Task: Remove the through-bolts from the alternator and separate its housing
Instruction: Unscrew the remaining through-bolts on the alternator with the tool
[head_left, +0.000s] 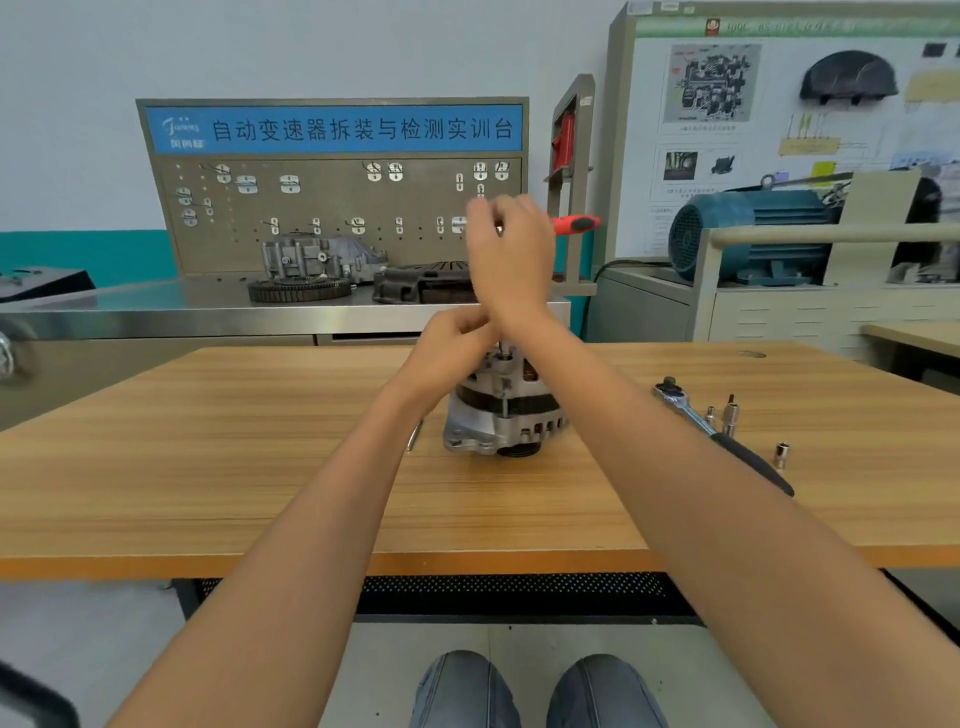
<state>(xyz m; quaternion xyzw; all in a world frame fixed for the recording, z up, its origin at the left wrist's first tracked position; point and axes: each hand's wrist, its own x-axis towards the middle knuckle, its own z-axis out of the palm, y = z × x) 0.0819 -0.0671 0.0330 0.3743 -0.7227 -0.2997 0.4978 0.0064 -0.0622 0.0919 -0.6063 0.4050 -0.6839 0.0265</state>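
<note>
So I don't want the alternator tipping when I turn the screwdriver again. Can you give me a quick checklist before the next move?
1. Alternator standing upright on the wooden table: ok.
2. Right hand gripping the red-handled screwdriver: ok.
3. Left hand steadying the alternator's top: ok, though its exact grip is hidden.
4. Screwdriver tip seated in a bolt head: cannot tell, hands cover it.
5. Ratchet and sockets lying apart from the alternator, to its right: ok.

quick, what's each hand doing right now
Left hand: fingers curled at the top of the alternator; what they grip cannot be told.
Right hand: raised, gripping the red-handled screwdriver.
</note>
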